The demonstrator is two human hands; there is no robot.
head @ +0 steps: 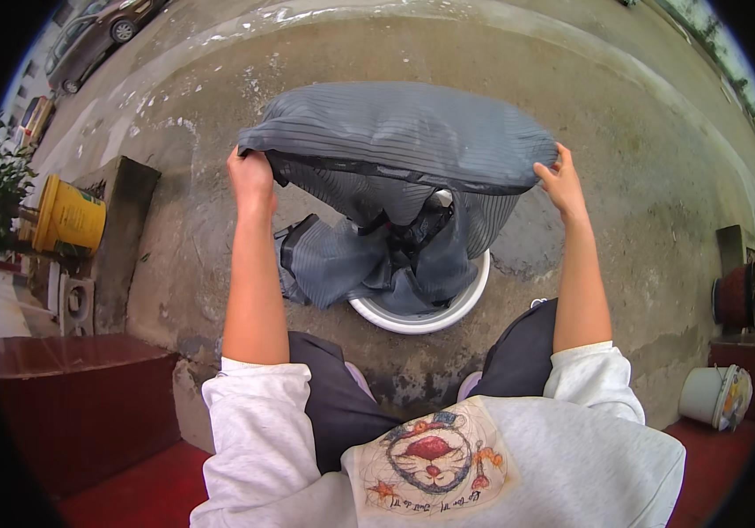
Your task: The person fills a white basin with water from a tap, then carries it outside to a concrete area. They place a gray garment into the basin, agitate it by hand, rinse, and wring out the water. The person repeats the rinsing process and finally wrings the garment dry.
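Observation:
A grey-blue striped fabric piece (pixel 404 132) with a dark edge is stretched out in front of me, above a white basin (pixel 420 322). My left hand (pixel 253 177) grips its left corner, and my right hand (pixel 559 181) pinches the opposite end between thumb and fingers. Below, more of the same striped cloth (pixel 337 257) hangs bunched into the basin and spills over its left side. Black parts show among the folds, too crumpled to make out. Most of the basin's inside is hidden by the cloth.
Wet-patched concrete ground (pixel 192 218) surrounds the basin. Left are a yellow bucket (pixel 73 214), a concrete block (pixel 78 305) and a dark red ledge (pixel 80 383). To the right stand a white bucket (pixel 707 396) and a plant pot (pixel 734 297). A car (pixel 96 39) is parked far left.

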